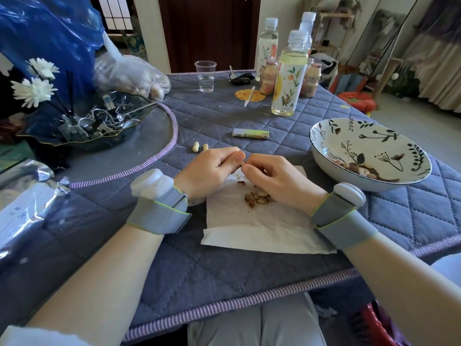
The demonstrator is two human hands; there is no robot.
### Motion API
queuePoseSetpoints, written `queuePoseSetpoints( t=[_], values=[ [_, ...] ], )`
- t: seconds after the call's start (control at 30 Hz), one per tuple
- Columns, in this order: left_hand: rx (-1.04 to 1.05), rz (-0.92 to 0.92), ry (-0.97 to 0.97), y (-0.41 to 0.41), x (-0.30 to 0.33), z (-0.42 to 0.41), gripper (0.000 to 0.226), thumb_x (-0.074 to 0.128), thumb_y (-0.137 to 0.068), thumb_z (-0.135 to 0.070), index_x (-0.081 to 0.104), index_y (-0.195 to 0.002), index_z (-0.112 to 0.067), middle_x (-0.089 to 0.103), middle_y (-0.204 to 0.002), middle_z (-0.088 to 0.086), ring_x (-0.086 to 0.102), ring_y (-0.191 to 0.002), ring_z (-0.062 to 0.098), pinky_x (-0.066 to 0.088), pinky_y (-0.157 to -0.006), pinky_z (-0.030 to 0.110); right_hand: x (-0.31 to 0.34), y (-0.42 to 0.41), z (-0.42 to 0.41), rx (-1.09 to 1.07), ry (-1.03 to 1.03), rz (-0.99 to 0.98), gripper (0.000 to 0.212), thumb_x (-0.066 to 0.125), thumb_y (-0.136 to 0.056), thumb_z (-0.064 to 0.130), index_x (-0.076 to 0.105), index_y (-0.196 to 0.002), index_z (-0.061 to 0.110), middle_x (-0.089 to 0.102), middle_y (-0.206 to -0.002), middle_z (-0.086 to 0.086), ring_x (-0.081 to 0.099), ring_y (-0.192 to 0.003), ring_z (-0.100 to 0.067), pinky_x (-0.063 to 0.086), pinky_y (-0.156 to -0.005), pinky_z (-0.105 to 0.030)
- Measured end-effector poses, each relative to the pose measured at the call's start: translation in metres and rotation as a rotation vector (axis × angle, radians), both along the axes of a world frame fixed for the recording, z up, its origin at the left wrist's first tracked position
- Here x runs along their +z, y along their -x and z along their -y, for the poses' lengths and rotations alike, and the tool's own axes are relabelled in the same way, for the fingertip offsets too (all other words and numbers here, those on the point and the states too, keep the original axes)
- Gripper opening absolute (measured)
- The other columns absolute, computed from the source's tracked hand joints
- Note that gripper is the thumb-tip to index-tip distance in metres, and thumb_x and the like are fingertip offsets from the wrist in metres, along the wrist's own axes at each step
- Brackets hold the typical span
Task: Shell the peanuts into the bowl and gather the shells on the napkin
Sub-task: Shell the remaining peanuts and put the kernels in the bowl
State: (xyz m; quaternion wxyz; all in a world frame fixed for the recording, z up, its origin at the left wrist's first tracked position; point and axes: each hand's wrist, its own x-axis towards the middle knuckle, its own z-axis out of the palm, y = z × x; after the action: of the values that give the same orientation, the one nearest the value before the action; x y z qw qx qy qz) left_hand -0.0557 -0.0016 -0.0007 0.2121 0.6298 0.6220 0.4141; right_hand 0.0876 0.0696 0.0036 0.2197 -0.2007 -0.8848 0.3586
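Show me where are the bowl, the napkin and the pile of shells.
bowl (324, 159): head view, near-left rim.
napkin (262, 228): head view, bare middle part.
pile of shells (257, 198): head view, centre of the pile.

A matt, quilted blue cloth (224, 270) covers the tabletop. The napkin (262, 228) is soft, crinkled white paper, strewn with rough, dry peanut shells (257, 198). Right of it, the bowl (369, 156) is glossy glazed ceramic. Beyond stand clear, shiny plastic bottles (289, 78).
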Motion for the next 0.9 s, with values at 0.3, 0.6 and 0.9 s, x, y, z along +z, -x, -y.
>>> queuePoseSetpoints(
  t=[0.3, 0.6, 0.9],
  values=[
    [0.015, -0.051, 0.018, 0.002, 0.000, -0.002, 0.037, 0.035, -0.097, -0.024, 0.039, -0.060, -0.019, 0.034, -0.055, -0.006, 0.039, -0.046, 0.000, 0.033, -0.051, 0.015, -0.009, 0.000, -0.006, -0.014, -0.296, 0.119, 0.032, 0.042, -0.093, 0.030, 0.048, -0.072, 0.007, 0.038, -0.062, 0.007, 0.038, -0.067, -0.013, 0.030, -0.072, -0.030],
    [0.056, -0.269, 0.006, -0.001, -0.003, -0.004, 0.037, 0.029, -0.088, -0.043, 0.035, -0.056, -0.026, 0.039, -0.051, -0.006, 0.040, -0.053, 0.012, 0.036, -0.063, 0.038, -0.007, -0.008, -0.012, -0.008, -0.527, 0.210, 0.020, 0.033, -0.090, 0.040, 0.042, -0.076, 0.028, 0.034, -0.061, 0.017, 0.038, -0.075, -0.012, 0.028, -0.074, -0.035],
    [0.008, -0.541, -0.003, -0.016, -0.005, -0.003, 0.053, 0.022, -0.085, -0.047, 0.064, -0.097, -0.017, 0.039, -0.051, -0.012, 0.052, -0.066, 0.029, 0.030, -0.061, 0.031, -0.014, -0.033, -0.013, 0.031, -0.604, 0.257, 0.038, 0.022, -0.088, 0.048, 0.051, -0.081, 0.023, 0.056, -0.081, 0.011, 0.023, -0.072, 0.000, 0.018, -0.067, -0.029]
  ],
)
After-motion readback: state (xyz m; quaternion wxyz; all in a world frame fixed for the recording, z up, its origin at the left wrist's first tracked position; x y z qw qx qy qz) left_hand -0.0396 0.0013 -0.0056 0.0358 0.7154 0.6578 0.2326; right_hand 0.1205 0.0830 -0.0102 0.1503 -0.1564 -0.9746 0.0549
